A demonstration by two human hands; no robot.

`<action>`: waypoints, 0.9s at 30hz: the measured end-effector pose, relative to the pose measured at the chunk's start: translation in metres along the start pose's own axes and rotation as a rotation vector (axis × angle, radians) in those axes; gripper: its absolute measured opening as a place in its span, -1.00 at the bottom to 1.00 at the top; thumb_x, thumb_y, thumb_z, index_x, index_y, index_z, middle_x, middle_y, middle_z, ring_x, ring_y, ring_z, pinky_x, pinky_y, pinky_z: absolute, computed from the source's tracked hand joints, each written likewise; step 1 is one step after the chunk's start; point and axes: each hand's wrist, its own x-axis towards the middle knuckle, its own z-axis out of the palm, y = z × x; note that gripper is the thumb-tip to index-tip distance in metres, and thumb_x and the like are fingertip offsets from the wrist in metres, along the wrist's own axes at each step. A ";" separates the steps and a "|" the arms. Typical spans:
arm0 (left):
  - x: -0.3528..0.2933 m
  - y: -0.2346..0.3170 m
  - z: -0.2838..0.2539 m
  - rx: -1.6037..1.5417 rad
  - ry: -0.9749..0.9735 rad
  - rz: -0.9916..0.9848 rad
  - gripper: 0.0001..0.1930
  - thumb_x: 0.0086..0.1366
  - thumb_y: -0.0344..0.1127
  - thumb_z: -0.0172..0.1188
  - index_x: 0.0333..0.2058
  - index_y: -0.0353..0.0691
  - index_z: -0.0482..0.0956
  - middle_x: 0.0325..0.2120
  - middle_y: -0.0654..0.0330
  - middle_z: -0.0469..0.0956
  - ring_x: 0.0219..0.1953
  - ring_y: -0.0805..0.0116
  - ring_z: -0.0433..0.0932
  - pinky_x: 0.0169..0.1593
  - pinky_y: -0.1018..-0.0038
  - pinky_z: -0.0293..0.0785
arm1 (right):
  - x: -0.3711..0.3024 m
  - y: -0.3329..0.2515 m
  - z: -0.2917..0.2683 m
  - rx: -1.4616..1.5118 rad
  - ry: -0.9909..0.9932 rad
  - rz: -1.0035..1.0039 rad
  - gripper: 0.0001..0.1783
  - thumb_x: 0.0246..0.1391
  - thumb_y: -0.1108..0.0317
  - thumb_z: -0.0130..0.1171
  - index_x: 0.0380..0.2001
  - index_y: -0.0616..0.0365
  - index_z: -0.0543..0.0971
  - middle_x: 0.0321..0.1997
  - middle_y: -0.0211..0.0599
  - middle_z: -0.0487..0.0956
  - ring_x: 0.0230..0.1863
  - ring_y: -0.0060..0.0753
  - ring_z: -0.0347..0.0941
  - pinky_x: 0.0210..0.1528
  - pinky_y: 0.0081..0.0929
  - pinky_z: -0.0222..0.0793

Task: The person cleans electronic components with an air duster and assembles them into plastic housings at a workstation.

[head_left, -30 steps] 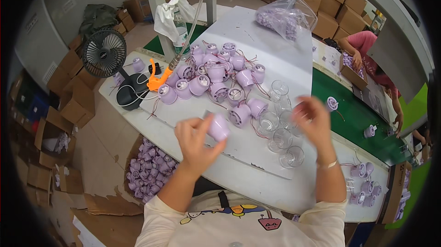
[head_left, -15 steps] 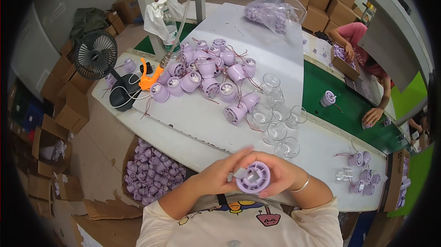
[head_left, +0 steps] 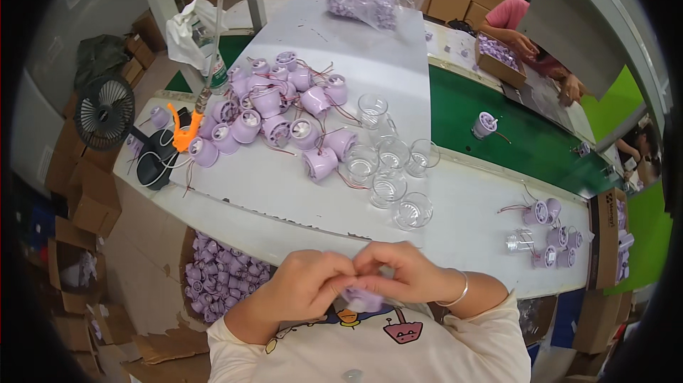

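A lilac plastic housing (head_left: 363, 300), round and blurred, is at my chest, under the fingers of my right hand (head_left: 404, 269). That hand is closed round it and wears a bracelet at the wrist. My left hand (head_left: 307, 282) is pinched, its fingertips meeting those of the right just above the housing; what they pinch is hidden. Beyond the hands, several clear cups (head_left: 413, 210) stand on the white table (head_left: 284, 201). To their left lies a heap of lilac housings (head_left: 265, 102) with thin red wires.
A black fan (head_left: 104, 112) and an orange-handled tool (head_left: 186, 130) are on the left. Below the table edge is a box of lilac parts (head_left: 224, 269). A green conveyor belt (head_left: 455, 102) carries one housing; a co-worker's hand (head_left: 569, 89) is past it. More housings (head_left: 558, 237) stand at right.
My hands have drawn together at the fingertips, and the housing has tipped, its slotted ring no longer facing up. The view has shifted. The co-worker's hand has left the belt.
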 end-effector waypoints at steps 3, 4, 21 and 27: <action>0.001 -0.014 0.014 -0.349 0.138 -0.240 -0.81 0.19 -0.52 0.21 -0.24 -0.28 0.42 -0.53 0.19 0.59 -0.54 0.38 0.54 -0.40 0.50 0.42 | -0.004 -0.035 -0.021 -0.478 0.147 -0.079 -0.92 0.00 0.53 0.23 -0.40 0.20 0.53 -0.52 -0.24 0.47 -0.53 -0.23 0.42 -0.47 -0.43 0.35; 0.007 -0.022 0.024 -0.431 0.200 -0.212 -0.74 0.16 -0.47 0.27 -0.21 -0.30 0.40 -0.42 0.18 0.59 -0.48 0.44 0.50 -0.40 0.52 0.40 | -0.008 -0.038 -0.031 -0.622 0.237 -0.066 -0.90 -0.03 0.55 0.22 -0.39 0.20 0.53 -0.51 -0.22 0.48 -0.52 -0.20 0.43 -0.46 -0.40 0.35; 0.042 -0.088 0.097 0.194 0.259 -0.094 -0.32 -0.03 -0.22 0.47 0.04 -0.24 0.32 -0.06 0.08 0.45 -0.02 0.17 0.44 0.01 0.28 0.29 | -0.010 -0.006 -0.094 -0.788 0.058 0.165 -0.91 -0.19 0.48 0.22 -0.50 0.19 0.57 -0.53 -0.20 0.53 -0.52 -0.07 0.45 -0.44 -0.30 0.36; 0.024 -0.079 0.056 -1.198 -0.071 -0.419 -0.48 0.30 -0.22 0.12 0.17 -0.30 0.24 -0.04 0.05 0.48 0.06 0.27 0.45 0.12 0.39 0.34 | -0.009 -0.025 -0.085 -0.824 0.055 -0.156 -0.91 -0.13 0.47 0.28 -0.49 0.06 0.58 -0.55 -0.42 0.42 -0.51 -0.33 0.38 -0.41 -0.38 0.23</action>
